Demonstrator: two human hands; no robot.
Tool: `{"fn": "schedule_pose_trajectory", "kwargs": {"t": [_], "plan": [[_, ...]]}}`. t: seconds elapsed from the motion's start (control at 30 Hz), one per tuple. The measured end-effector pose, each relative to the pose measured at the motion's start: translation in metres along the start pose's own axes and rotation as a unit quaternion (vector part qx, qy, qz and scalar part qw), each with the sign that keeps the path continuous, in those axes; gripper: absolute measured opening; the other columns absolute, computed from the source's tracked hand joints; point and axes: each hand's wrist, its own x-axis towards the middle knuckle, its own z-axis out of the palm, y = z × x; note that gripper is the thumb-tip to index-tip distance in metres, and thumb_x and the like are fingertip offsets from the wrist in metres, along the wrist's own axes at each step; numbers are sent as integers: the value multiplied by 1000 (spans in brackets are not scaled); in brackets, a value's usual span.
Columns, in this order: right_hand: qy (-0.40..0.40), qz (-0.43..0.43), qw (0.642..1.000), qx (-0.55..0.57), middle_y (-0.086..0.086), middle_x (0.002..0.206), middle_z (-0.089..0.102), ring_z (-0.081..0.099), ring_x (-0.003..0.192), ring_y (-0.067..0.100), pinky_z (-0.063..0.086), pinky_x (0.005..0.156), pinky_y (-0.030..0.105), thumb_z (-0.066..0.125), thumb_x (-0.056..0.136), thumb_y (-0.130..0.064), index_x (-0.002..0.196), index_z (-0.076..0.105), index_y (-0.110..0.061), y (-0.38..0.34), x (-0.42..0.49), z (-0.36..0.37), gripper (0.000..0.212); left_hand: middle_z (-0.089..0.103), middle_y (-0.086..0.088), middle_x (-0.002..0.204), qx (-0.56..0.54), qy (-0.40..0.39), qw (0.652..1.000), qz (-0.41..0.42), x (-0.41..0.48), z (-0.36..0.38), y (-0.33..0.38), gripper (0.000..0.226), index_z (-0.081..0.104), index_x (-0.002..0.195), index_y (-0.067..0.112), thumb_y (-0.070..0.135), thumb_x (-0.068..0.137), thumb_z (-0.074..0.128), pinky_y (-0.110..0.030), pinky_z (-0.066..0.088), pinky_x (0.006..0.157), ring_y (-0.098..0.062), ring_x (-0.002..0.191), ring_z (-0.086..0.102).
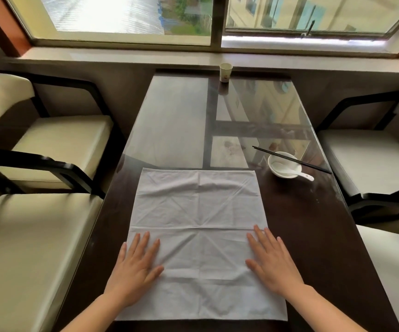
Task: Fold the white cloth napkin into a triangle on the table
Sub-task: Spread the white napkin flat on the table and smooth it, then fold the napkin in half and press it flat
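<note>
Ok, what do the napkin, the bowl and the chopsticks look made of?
Napkin: thin woven cloth, matte white, holding sharp fold creases. Bowl: probably glazed ceramic, glossy white with highlights. Chopsticks: black and smooth, lacquered wood or plastic; cannot tell which.

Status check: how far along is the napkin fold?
Done: the white napkin lies spread flat and square on the table. In hand: the left hand and right hand press flat on its near side edges. Left: no corner is lifted; the whole diagonal fold remains.
</note>
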Motion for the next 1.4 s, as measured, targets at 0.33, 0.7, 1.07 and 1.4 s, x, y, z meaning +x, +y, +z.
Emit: {"fn": "schedule_pose_trajectory", "kwargs": {"t": [0.33, 0.7, 1.07, 1.4], "plan": [[-4, -90, 992, 93, -24, 162, -10, -20, 148, 0, -6, 122, 28, 36, 84, -80, 151, 18, -52, 6, -88, 29, 75, 12, 16, 157, -50, 2, 991, 125, -76, 11, -24, 76, 32, 146, 50, 73, 76, 54, -32, -6, 122, -11, 151, -4], [38, -109, 988, 105, -18, 161, 14, 7, 151, 5, 14, 121, 25, 65, 89, -48, 149, 40, -36, 18, -109, 36, 67, 51, -2, 131, -18, 62, 985, 158, -90, 9, -26, 52, 59, 122, 26, 36, 71, 65, -40, 41, 109, -24, 125, 52], [178, -117, 970, 116, 1, 134, 63, 59, 126, 19, 56, 96, 34, 87, 73, -14, 107, 73, -17, 25, -114, 47, 37, 63, -8, 106, 16, 176, 975, 133, -109, 23, -26, 44, 66, 107, 9, 2, 72, 40, -27, 59, 74, -26, 100, 65], [149, 34, 966, 206, -16, 116, 59, 65, 77, 7, 54, 66, 30, 74, 88, -19, 82, 68, -21, 9, -116, 26, 9, 65, -8, 86, 54, 219, 973, 44, -98, 18, -12, 34, 70, 83, 10, 6, 81, 37, -37, 40, 54, -26, 52, 53]]}}
